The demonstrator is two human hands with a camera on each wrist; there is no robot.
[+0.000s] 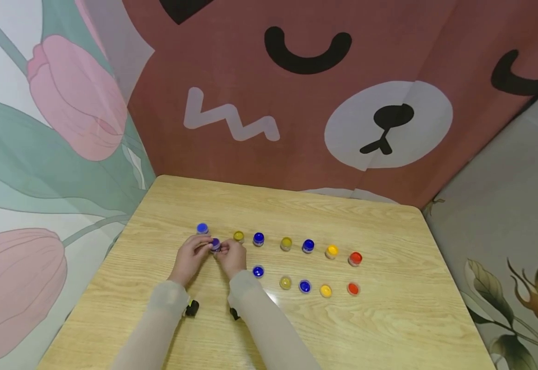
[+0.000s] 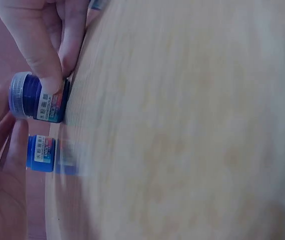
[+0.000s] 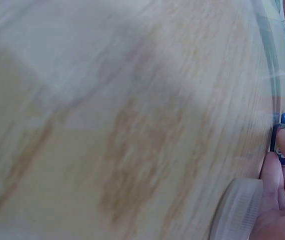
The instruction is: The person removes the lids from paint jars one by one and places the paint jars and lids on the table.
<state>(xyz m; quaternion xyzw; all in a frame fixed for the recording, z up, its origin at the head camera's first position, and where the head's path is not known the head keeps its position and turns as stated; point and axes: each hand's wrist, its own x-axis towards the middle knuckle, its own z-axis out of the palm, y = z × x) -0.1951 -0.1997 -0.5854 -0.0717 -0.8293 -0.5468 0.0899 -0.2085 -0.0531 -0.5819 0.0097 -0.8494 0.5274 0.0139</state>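
Note:
Both hands meet at a small dark blue-violet paint jar on the left part of the table. My right hand pinches the jar's labelled body, thumb on the label, as the left wrist view shows. At its top, my left hand holds the clear ribbed lid between thumb and fingers. The lid sits on or against the jar's mouth; whether it is threaded on, I cannot tell. Just behind stands a lighter blue paint jar, also visible as a blue jar in the left wrist view.
A row of jars runs rightward: olive, blue, several more, then red. Before them lie round lids, from a blue lid to a red lid. A patterned cloth hangs behind the wooden table.

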